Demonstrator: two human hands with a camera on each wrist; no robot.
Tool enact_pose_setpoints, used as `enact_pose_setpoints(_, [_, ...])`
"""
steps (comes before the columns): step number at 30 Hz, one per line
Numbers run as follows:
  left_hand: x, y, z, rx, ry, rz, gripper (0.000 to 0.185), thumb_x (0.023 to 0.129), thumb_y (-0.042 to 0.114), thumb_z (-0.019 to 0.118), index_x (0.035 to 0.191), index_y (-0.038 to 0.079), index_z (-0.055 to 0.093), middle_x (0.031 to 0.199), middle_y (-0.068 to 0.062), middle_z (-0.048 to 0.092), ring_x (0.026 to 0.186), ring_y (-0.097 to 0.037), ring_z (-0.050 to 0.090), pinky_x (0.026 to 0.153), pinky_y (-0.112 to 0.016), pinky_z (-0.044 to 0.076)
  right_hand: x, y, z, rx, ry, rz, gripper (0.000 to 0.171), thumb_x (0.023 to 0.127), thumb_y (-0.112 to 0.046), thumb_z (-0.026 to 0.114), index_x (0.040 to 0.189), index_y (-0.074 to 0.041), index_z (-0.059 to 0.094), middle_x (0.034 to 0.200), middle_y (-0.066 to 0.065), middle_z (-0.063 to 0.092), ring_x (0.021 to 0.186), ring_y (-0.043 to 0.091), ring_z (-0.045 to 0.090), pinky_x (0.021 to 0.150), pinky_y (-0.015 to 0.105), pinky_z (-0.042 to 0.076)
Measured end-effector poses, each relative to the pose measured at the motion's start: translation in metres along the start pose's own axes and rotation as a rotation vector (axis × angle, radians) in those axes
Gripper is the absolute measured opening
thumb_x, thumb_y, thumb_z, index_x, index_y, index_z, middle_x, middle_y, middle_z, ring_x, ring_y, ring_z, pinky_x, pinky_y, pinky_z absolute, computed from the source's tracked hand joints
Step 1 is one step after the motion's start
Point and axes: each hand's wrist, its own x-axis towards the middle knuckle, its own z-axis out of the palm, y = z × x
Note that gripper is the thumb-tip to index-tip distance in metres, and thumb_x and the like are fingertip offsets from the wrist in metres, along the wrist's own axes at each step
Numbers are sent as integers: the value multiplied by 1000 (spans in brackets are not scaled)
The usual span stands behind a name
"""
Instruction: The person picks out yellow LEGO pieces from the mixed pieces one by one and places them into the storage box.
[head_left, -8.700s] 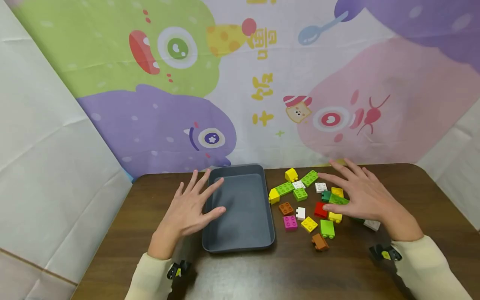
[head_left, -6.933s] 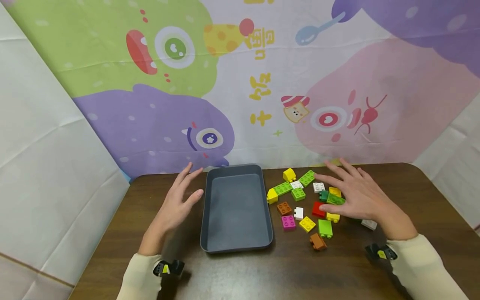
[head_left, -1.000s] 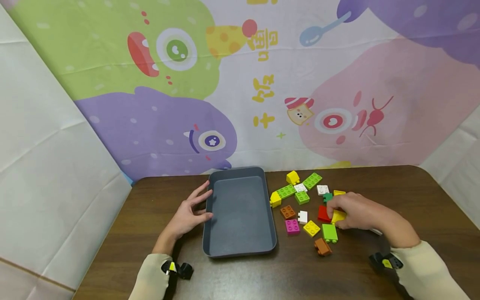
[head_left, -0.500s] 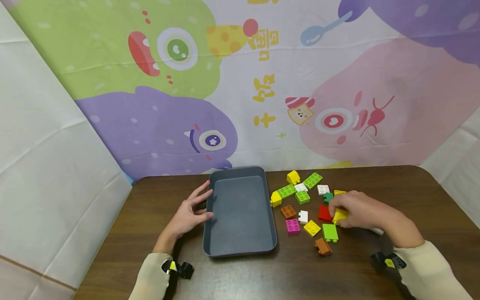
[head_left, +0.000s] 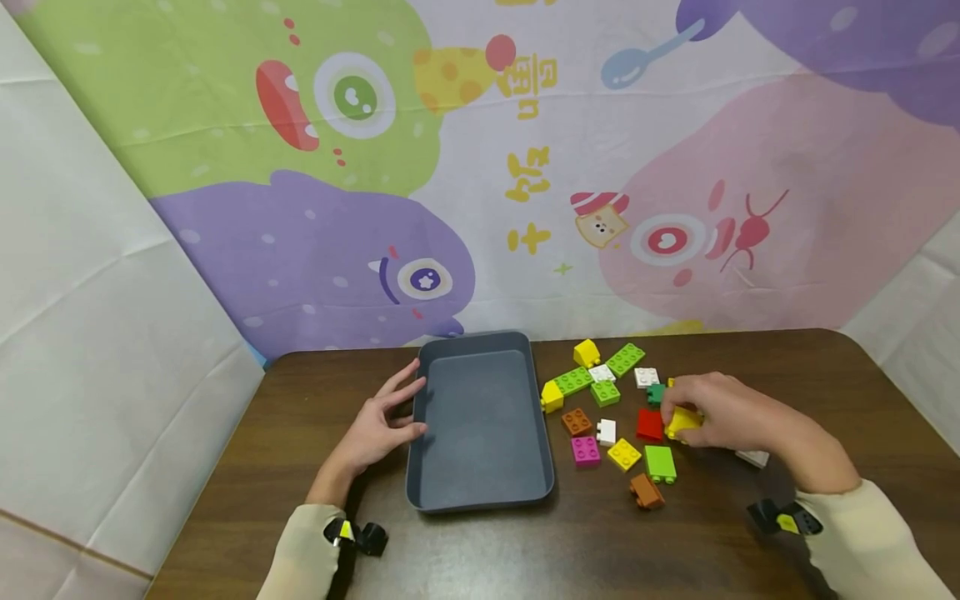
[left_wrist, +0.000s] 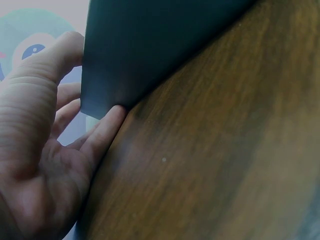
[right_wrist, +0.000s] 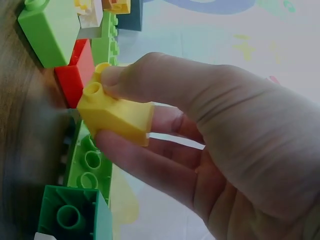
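Hands: right (head_left: 720, 412) pinches one yellow brick (right_wrist: 116, 114), left (head_left: 375, 427) rests spread against one grey tray (head_left: 480, 496).

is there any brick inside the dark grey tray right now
No, the dark grey rectangular plastic tray shows only its bare floor, while the coloured plastic bricks lie on the brown wooden table to its right.

A cartoon monster backdrop (head_left: 480, 167) hangs behind the dark wooden table (head_left: 600, 542), white sheets (head_left: 97, 333) flanking it.
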Motion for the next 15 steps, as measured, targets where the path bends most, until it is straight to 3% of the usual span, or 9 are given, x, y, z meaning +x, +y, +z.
enact_pose_setpoints(6, [0, -3, 0, 1, 5, 16, 76, 97, 2, 83, 164, -10, 49, 188, -20, 24, 167, -38, 38, 111, -29, 62, 4, 0, 0, -47, 64, -40, 25, 88, -12, 95, 97, -27, 78, 101, -10, 69, 88, 9, 58, 76, 26, 55])
enact_pose_setpoints(8, [0, -3, 0, 0, 4, 19, 76, 97, 3, 84, 164, -10, 49, 188, -20, 24, 167, -37, 38, 110, -25, 61, 5, -1, 0, -55, 79, -44, 25, 87, -11, 96, 98, -26, 79, 103, -8, 71, 88, 10, 59, 77, 27, 58])
enact_pose_setpoints(15, [1, -2, 0, -4, 4, -4, 75, 98, -3, 81, 165, -10, 48, 189, -21, 22, 168, -52, 31, 116, -57, 60, 6, -5, 0, -94, 169, -43, 26, 87, -7, 95, 100, -24, 80, 102, -7, 72, 84, 8, 57, 73, 26, 59])
